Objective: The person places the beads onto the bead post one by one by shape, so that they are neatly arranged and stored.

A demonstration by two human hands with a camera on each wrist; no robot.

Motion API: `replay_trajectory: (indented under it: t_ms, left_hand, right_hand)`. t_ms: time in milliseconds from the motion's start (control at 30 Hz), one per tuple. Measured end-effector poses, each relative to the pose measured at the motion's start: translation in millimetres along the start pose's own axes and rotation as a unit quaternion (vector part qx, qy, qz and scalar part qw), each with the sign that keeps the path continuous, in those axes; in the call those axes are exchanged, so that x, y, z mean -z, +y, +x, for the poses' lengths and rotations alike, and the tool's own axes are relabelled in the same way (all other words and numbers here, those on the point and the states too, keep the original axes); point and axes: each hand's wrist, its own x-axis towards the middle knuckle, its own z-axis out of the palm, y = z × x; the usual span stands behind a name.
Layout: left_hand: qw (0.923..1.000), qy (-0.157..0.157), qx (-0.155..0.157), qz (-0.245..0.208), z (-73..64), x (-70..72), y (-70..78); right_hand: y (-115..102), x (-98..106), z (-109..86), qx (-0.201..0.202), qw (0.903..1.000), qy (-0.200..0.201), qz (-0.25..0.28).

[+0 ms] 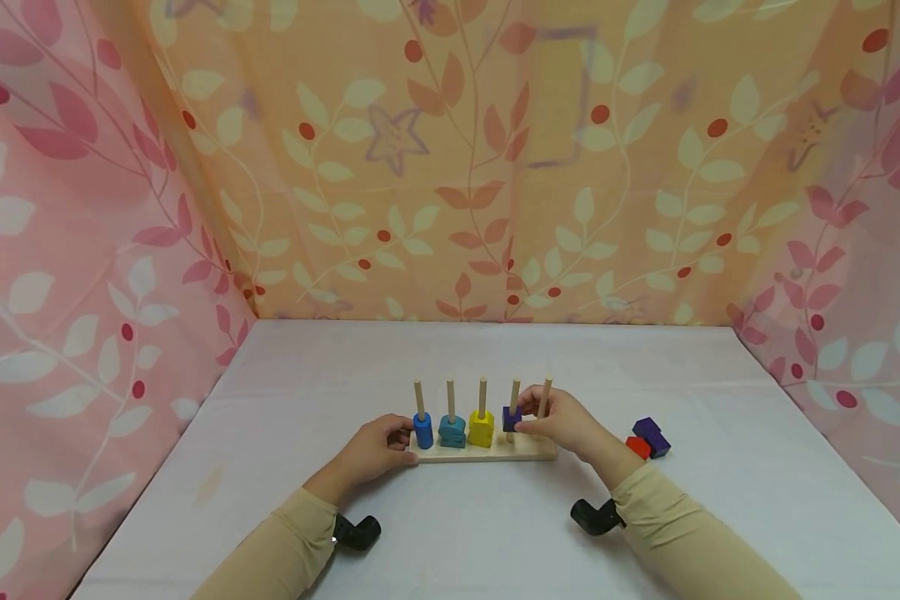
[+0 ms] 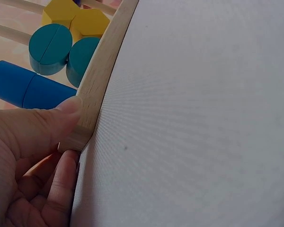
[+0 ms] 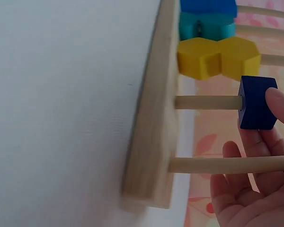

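Observation:
My left hand [image 1: 373, 450] grips the left end of a wooden peg board [image 1: 487, 455], with the thumb [image 2: 68, 111] on its edge beside the blue cylinders [image 2: 31, 85]. With my right hand [image 1: 566, 422] I pinch a purple block [image 3: 257, 103] between thumb and fingers. This block is threaded on the fourth peg [image 3: 206, 102], partway up, with bare peg below it. Teal rounded blocks [image 1: 452, 432] sit on the second peg and yellow blocks [image 1: 482, 429] on the third. The fifth peg [image 3: 227, 164] carries nothing and passes in front of my right hand's fingers.
Loose purple blocks [image 1: 652, 437] and a red block [image 1: 637, 447] lie on the white table [image 1: 450, 533], right of the board. Black wrist cameras [image 1: 357, 532] show beneath both sleeves. A floral cloth [image 1: 465, 167] hangs behind the table and along its sides.

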Motion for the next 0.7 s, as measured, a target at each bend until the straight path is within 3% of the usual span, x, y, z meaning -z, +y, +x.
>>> replay_trajectory:
  t_ms: [233,700]
  left_hand:
    - [1.0,-0.001,-0.006,-0.001,0.8,0.2,-1.5]
    - [0.9999,-0.001,-0.013,-0.008,0.0,0.3,-0.5]
  right_hand:
    - [14,-8,3.3,0.007,0.9999,-0.002,-0.013]
    - [23,-14,4.1,0.012,0.9989,-0.005,-0.045]
